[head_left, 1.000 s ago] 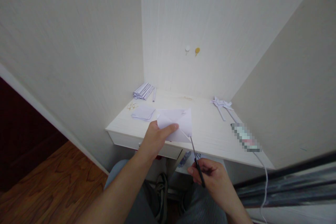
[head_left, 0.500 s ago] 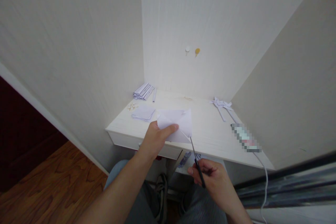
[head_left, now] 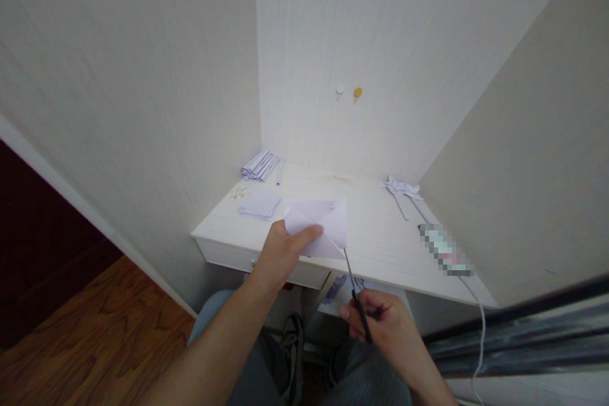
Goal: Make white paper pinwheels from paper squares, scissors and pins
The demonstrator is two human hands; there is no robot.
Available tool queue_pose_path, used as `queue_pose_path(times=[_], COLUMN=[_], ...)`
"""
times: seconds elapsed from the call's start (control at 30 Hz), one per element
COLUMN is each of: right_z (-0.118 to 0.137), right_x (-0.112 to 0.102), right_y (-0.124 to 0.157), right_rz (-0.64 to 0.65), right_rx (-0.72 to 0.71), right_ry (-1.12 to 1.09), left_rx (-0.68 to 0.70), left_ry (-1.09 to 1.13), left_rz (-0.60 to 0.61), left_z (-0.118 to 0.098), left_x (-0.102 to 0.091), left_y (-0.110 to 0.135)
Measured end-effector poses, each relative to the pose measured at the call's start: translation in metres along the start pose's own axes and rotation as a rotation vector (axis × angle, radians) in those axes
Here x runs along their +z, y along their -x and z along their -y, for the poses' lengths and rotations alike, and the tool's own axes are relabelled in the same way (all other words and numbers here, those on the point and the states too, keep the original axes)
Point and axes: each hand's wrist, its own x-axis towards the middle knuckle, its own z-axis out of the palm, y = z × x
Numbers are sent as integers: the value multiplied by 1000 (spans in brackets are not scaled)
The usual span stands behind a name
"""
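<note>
My left hand (head_left: 291, 246) pinches a white sheet of paper (head_left: 316, 216), its thumb lying across the top face. Cuts or folds run diagonally over the sheet. In my right hand (head_left: 378, 317) is a pair of scissors (head_left: 358, 304) with dark handles. The blade tips reach the sheet's lower right corner and touch it there. Whether the blades are parted is too fine to tell. Left of the held sheet lies a small stack of paper squares (head_left: 259, 204) on the white desk (head_left: 380, 254).
At the back left are rolled paper sticks (head_left: 261, 165) and small scraps (head_left: 239, 193). Folded paper pinwheel-like pieces on sticks (head_left: 402, 190) lie at the back right. A phone (head_left: 445, 250) with a white cable (head_left: 483, 336) rests near the right wall. Two hooks (head_left: 358, 94) are on the back wall.
Almost nothing differs. The scissors' tips have shifted very slightly at the paper's corner, and both hands keep their places.
</note>
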Motion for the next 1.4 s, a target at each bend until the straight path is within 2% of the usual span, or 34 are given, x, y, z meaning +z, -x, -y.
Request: queue_pose_path(times=[0.1,0.2,0.3,0.37,0.43,0.53,0.57,0.63,0.77,0.93,1.1,1.3,1.4], right_z=[-1,4,12,17,22,35,40,50,59,52,51,45,40], right_x=[-2,-14,-32,-42,-47,-46,-45,-42,-38,-35,-31,-29,-28], right_y=[-2,-5,-8,-10,-13,-20,-22,-26,-30,-29,-28,-29,-32], right_rz=[53,69,-12,-138,-228,-347,-361,-308,-179,-190,-161,-200,-257], right_rx=[14,10,-15,-74,-112,-160,-194,-256,-263,-243,-210,-248,-245], right_ry=[-1,46,104,76,57,30,11,17,93,92,61,28,-67], left_rx=[0,-10,-21,-43,-72,-108,-126,-173,-201,-109,-148,-142,-153], left_ry=[1,-39,-97,-145,-202,-304,-328,-353,-367,-385,-456,-475,-403], left_rz=[-17,-30,-49,-43,33,275,359,482,574,663,643,648,566], left_z=[2,5,7,7,5,1,-1,-4,-11,-14,-14,-20,-19], left_x=[-2,-9,-17,-20,-22,-24,-24,-25,-27,-28,-28,-28,-29], left_y=[-2,-5,-8,-8,-7,-3,-1,2,5,4,3,1,-5])
